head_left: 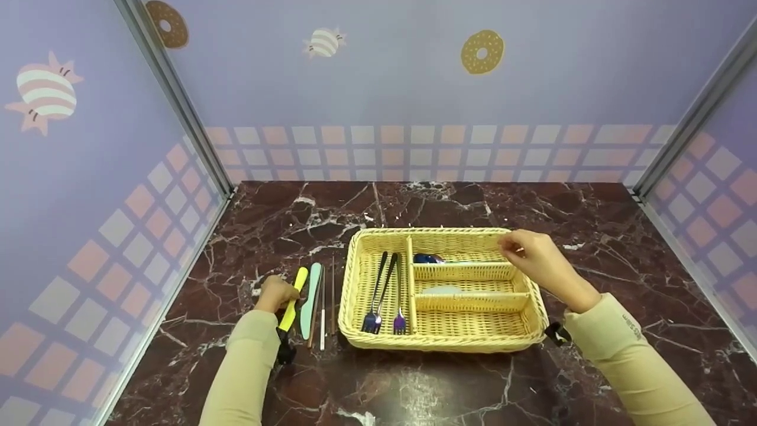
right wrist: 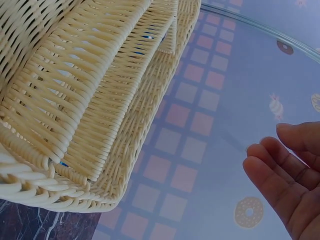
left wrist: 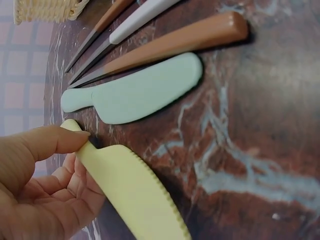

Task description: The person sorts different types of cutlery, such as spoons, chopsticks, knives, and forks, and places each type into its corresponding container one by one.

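Note:
My left hand [head_left: 276,294] pinches a yellow plastic knife [left wrist: 132,187] near its handle end, thumb on top, with the serrated edge facing the other utensils in the left wrist view. Beside it on the table lies a mint green knife [head_left: 309,307]. Over the back right corner of the wicker basket [head_left: 443,342] hovers my right hand [head_left: 532,251], its fingers loosely bent and holding nothing. Three forks [head_left: 378,299] with dark handles lie in the basket's left compartment. A blue metallic spoon [head_left: 427,258] is in the back right compartment, and a whitish piece [head_left: 442,290] shows in the middle one.
Three chopsticks, two brown and one white [head_left: 323,325], lie between the green knife and the basket. Patterned lilac walls [head_left: 402,89] enclose the dark red marbled table [head_left: 414,384] at the back and sides.

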Demonstrator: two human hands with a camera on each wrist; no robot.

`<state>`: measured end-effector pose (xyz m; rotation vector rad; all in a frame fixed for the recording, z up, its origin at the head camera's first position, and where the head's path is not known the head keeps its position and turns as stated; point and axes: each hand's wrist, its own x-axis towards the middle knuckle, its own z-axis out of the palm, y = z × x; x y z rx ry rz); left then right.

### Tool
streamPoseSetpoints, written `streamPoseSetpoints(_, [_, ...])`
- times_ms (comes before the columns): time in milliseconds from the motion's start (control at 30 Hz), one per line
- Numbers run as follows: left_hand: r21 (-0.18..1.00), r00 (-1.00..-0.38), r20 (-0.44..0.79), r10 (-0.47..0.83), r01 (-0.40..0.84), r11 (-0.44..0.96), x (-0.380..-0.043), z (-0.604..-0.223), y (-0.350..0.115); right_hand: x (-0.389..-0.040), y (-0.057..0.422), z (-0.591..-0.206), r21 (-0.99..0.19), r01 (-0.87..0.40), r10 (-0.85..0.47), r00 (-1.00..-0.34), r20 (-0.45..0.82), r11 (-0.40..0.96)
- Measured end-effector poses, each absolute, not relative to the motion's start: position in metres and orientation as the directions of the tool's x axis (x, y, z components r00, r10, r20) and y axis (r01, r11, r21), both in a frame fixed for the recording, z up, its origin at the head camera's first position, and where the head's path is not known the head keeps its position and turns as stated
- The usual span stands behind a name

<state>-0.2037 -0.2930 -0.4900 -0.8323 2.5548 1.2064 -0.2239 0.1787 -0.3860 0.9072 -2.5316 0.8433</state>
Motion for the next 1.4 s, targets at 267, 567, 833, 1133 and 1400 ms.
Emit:
streamPoseSetpoints(267, [0.604,-0.850,-0.322,-0.417,-0.524,0.601,-0.200,-0.476,-0.301,-0.224,0.175,-0.386,-0.415,-0.678,-0.489,-0.730,0.477,0.606])
streamPoseSetpoints(567, [0.600,-0.928,-0.152,-0.340,-0.360,0.714,-0.209,-0.444,-0.296,-0.222,0.166,-0.387,-0.442,-0.653,-0.504,-0.756,0.417,0.615])
streamPoseSetpoints(833, [0.653,-0.980,0.123,-0.156,-0.039,0.757,-0.221,-0.406,-0.253,-0.223,0.159,-0.390,-0.409,-0.694,-0.522,-0.718,0.460,0.593])
streamPoseSetpoints(1133, [0.482,-0.896,0.391,0.210,0.393,0.783,-0.220,-0.383,-0.176,-0.224,0.143,-0.390,-0.357,-0.741,-0.558,-0.667,0.494,0.569])
streamPoseSetpoints(1400, [0.228,-0.789,0.436,0.433,0.563,0.795,-0.206,-0.381,-0.111,-0.222,0.126,-0.391,-0.228,-0.823,-0.579,-0.536,0.614,0.520])
